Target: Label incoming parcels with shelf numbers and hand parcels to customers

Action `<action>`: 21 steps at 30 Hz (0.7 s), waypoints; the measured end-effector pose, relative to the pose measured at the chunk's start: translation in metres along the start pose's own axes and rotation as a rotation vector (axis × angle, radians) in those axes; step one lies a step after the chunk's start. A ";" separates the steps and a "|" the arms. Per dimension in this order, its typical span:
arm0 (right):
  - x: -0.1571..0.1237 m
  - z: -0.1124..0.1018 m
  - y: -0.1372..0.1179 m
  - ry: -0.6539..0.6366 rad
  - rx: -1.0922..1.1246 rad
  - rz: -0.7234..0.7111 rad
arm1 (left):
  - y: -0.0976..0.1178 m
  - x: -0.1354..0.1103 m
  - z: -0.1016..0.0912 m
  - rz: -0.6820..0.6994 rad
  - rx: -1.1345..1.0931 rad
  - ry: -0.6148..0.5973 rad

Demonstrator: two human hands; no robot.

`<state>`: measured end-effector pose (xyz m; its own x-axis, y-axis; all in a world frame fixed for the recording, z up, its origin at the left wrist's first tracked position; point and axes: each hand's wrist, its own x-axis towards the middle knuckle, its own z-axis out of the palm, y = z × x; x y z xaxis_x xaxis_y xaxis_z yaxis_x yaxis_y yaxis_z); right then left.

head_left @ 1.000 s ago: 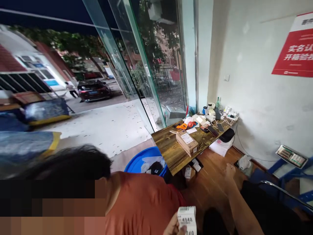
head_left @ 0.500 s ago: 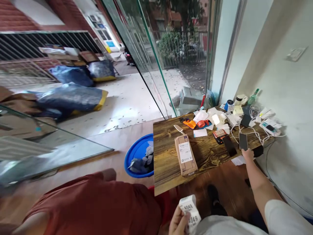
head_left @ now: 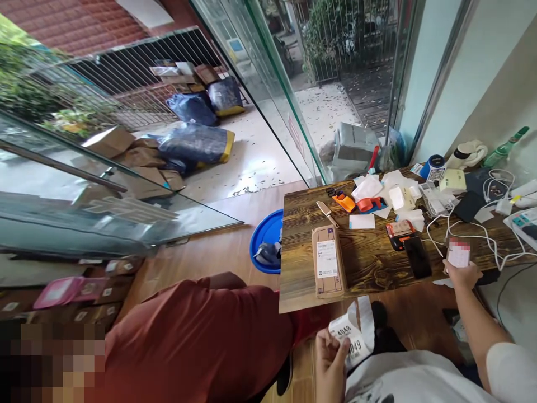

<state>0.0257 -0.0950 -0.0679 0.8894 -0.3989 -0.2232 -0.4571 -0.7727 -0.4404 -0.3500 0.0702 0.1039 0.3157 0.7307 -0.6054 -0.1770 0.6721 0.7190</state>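
My left hand (head_left: 332,358) pinches a strip of white printed labels (head_left: 351,337) below the table's front edge; the numbers 4048 and 4049 show on it. At the right part of the table, my right hand (head_left: 464,273) is closed around a smartphone (head_left: 458,253) whose screen is lit. A second, dark phone (head_left: 417,257) lies just left of that hand, beside a small orange and black device (head_left: 400,234). Farther left, a taped cardboard parcel (head_left: 328,266) with a shipping label lies flat on the wooden table (head_left: 297,235).
Behind the parcel lie a knife (head_left: 327,214) and an orange tape dispenser (head_left: 344,202). White cables (head_left: 474,238) tangle at the right. A person in a red shirt (head_left: 201,341) bends at my left, near a blue bin (head_left: 254,246). A glass door (head_left: 272,73) stands beyond.
The phone in my right hand has gone from a dark screen to a lit one. My view has swung left, and the label strip in my left hand has spread open somewhat.
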 end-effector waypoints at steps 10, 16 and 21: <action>-0.183 -0.049 0.005 -0.436 0.668 -0.532 | 0.007 0.015 -0.021 0.072 0.163 0.027; -0.334 -0.074 -0.019 -0.752 0.721 -0.978 | 0.019 0.006 -0.039 0.213 0.109 -0.031; -0.400 -0.091 -0.018 -1.001 0.708 -0.970 | 0.037 -0.018 -0.059 0.323 0.063 -0.066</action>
<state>-0.3226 0.0336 0.1082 0.6043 0.7958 0.0385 0.1090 -0.0346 -0.9934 -0.4170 0.0886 0.1212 0.3125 0.8941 -0.3209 -0.2200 0.3968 0.8911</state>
